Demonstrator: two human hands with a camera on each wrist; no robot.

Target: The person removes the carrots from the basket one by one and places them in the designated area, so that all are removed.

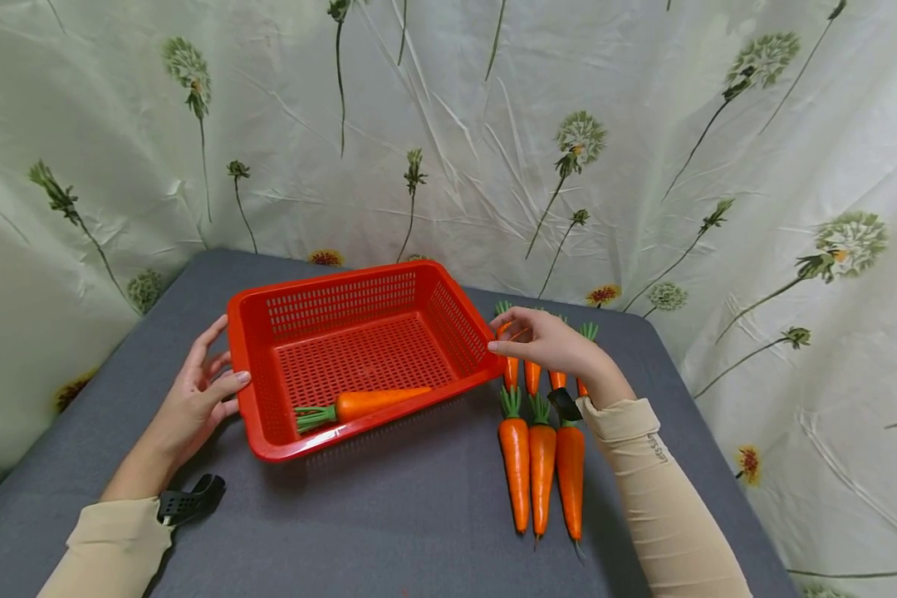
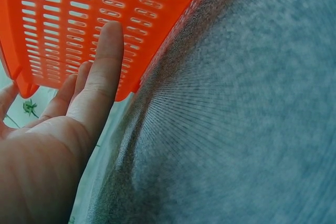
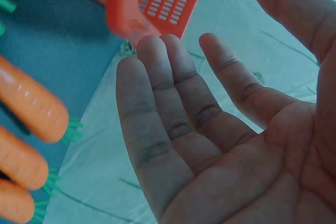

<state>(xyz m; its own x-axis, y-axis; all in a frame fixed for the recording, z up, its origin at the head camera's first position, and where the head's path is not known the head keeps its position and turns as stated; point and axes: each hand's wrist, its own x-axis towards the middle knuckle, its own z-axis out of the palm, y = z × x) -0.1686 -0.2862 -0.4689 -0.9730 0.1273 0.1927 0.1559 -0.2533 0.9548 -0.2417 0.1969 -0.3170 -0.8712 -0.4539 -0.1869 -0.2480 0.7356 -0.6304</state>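
Observation:
A red plastic basket [image 1: 359, 357] with slotted walls sits at an angle on the grey cloth. Inside it, along the front wall, lies an orange carrot [image 1: 377, 403] with a green top. At the basket's left end is my left hand [image 1: 194, 394], thumb tip at the rim. In the left wrist view its fingers [image 2: 105, 66] stretch loosely along the slotted outer wall. My right hand [image 1: 549, 339] is by the basket's right corner, above some carrots. Its fingers [image 3: 139, 114] are relaxed with an open palm in the right wrist view; whether they touch the rim I cannot tell.
Right of the basket, three carrots [image 1: 542, 473] lie side by side, tips towards me. Behind them is another row of carrots [image 1: 532, 378], partly hidden by my right hand and forearm. A flower-printed curtain [image 1: 456, 124] hangs behind the grey table [image 1: 389, 531].

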